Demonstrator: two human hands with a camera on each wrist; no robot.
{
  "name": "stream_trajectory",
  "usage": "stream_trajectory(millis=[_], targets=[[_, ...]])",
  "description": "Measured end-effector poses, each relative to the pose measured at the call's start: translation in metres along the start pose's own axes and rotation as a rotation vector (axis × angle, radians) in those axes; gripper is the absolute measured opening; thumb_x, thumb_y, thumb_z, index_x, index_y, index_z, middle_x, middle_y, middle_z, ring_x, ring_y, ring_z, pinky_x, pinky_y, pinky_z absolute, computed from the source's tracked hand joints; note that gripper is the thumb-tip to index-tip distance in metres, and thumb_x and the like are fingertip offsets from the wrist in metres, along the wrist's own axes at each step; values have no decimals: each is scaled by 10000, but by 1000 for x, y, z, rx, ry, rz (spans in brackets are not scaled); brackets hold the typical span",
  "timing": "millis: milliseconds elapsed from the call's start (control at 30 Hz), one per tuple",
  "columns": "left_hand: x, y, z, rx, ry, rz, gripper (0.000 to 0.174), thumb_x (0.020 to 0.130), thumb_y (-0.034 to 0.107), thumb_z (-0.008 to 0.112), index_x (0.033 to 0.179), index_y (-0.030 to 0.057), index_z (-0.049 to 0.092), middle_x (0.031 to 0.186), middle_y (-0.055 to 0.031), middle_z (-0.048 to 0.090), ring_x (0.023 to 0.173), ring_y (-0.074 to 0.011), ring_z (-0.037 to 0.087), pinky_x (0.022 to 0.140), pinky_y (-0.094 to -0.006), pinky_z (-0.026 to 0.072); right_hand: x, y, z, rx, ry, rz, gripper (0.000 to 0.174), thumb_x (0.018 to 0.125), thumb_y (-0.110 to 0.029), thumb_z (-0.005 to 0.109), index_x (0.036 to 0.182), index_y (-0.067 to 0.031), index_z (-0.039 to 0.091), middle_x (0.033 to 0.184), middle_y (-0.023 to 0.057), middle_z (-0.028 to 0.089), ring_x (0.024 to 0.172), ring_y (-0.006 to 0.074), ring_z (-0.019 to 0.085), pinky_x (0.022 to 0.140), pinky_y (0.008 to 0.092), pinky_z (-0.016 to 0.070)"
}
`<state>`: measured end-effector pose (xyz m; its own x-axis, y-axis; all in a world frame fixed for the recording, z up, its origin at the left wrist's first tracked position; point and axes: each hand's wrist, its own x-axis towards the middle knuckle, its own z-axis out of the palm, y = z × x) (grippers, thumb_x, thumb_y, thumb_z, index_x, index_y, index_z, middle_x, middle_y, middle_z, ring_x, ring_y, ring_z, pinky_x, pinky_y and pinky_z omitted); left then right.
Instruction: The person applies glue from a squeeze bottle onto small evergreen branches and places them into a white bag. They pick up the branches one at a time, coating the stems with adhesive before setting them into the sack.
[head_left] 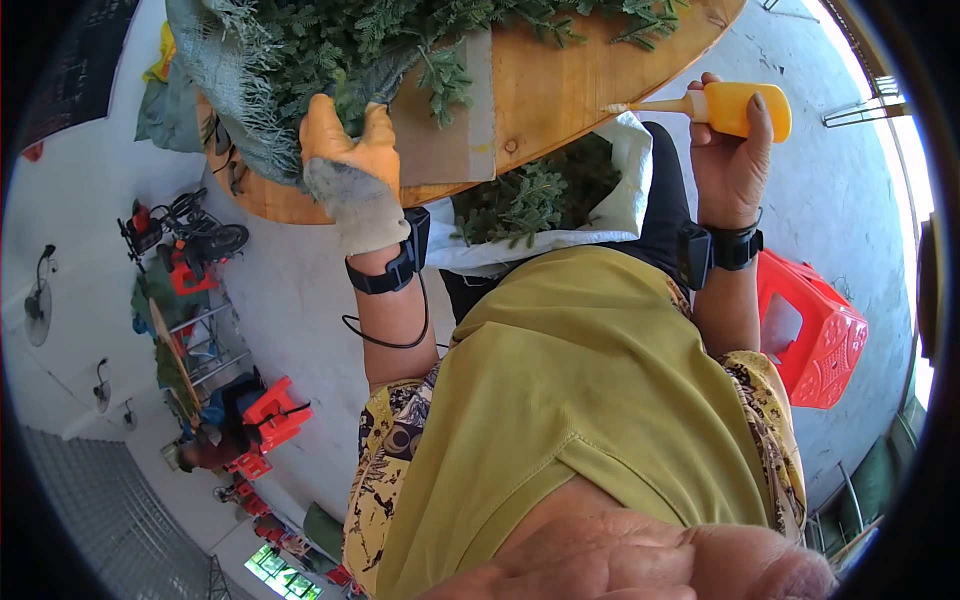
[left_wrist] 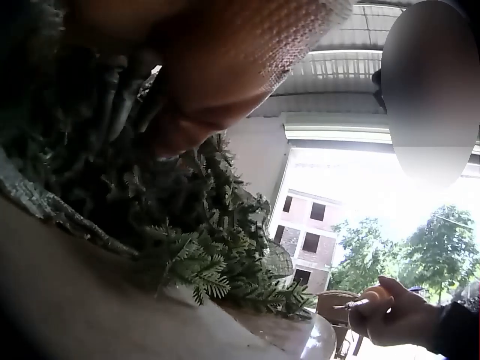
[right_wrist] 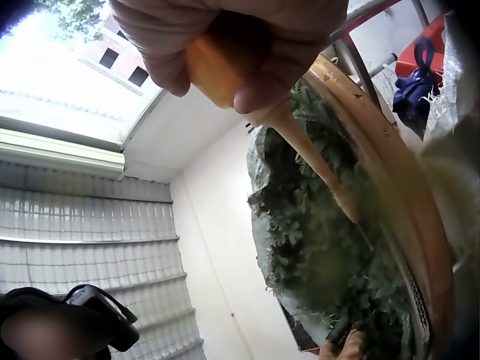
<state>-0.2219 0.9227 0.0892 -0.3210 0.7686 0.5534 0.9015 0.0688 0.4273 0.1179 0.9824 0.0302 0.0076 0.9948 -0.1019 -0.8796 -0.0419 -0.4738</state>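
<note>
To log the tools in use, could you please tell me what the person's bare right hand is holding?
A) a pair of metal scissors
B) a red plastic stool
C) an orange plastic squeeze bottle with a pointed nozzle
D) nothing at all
C: the right hand grips the orange plastic squeeze bottle with a pointed nozzle, while the gloved left hand is at the green leafy sprigs.

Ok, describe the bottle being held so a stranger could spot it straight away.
Find the round wooden table heaped with green sprigs. Just off its edge, the bare right hand grips a small bottle. It is the only bright orange-yellow thing with a long thin nozzle, pointing towards the table.
</note>
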Motion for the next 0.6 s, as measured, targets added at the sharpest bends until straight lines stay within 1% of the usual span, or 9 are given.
stream_trajectory(millis=[67, 100, 133, 200, 233, 333, 367, 500, 600], targets=[[-5, 19, -6, -197, 49, -93, 201, 743, 113, 738, 881, 22, 622, 763, -150, 621, 619, -281, 587, 584, -371, 476, 1, 0, -1, -2, 23, 9, 383, 923, -251, 611, 1119, 52, 480, 1088, 230, 609, 931, 276, 610, 614, 279, 484], [-7, 34, -10, -71, 11, -85, 203, 727, 151, 764, 751, 24, 608, 700, -124, 607, 631, -300, 598, 554, -388, 462, 1, 0, -2, -1, 27, 10, 383, 923, -251, 611, 1119, 52, 480, 1088, 230, 609, 931, 276, 610, 614, 279, 484], [-10, 43, -10, -69, 9, -84, 203, 727, 151, 764, 751, 24, 608, 700, -124, 607, 631, -300, 598, 554, -388, 462, 1, -1, -2, -2, 13, 19, 386, 922, -255, 612, 1118, 52, 487, 1085, 230, 611, 899, 265, 610, 616, 277, 484], [-14, 56, -6, 57, -112, 135, 262, 708, 203, 789, 795, 29, 614, 706, -144, 601, 642, -327, 602, 547, -416, 461, 2, -1, 0, 0, 0, 24, 388, 920, -259, 613, 1117, 53, 493, 1081, 229, 612, 866, 255, 609, 618, 276, 484], [-14, 61, -1, 147, -137, 178, 297, 700, 235, 795, 814, 33, 609, 720, -155, 610, 652, -353, 599, 556, -425, 467, 1, -1, 2, -12, 23, 17, 389, 920, -262, 612, 1116, 55, 501, 1076, 227, 615, 833, 245, 604, 623, 276, 485], [-8, 50, 18, 336, -223, 195, 298, 710, 238, 782, 825, 34, 599, 735, -166, 616, 672, -369, 607, 571, -432, 471, 0, -3, -1, -33, 24, 9, 390, 920, -266, 609, 1113, 58, 512, 1066, 221, 621, 788, 229, 595, 628, 274, 485], [-7, 42, 24, 351, -206, 190, 242, 745, 207, 742, 774, 24, 587, 719, -172, 618, 676, -371, 611, 585, -432, 470, 0, -3, -1, -39, -1, 8, 390, 920, -267, 607, 1111, 61, 516, 1061, 217, 624, 777, 225, 592, 629, 273, 484], [-8, 26, 24, 256, -121, 183, 215, 786, 193, 693, 749, 7, 592, 713, -183, 627, 671, -388, 604, 591, -450, 465, -2, -5, 0, -41, -14, 24, 382, 924, -267, 599, 1102, 61, 515, 1056, 215, 624, 776, 218, 591, 624, 268, 481], [-3, 8, 13, -235, -299, -321, 193, 872, 146, 611, 943, -25, 664, 741, -20, 636, 622, -105, 560, 589, -260, 462, -1, -3, 1, -64, 55, -6, 380, 927, -269, 592, 1096, 64, 514, 1046, 217, 623, 761, 214, 585, 620, 264, 478]])
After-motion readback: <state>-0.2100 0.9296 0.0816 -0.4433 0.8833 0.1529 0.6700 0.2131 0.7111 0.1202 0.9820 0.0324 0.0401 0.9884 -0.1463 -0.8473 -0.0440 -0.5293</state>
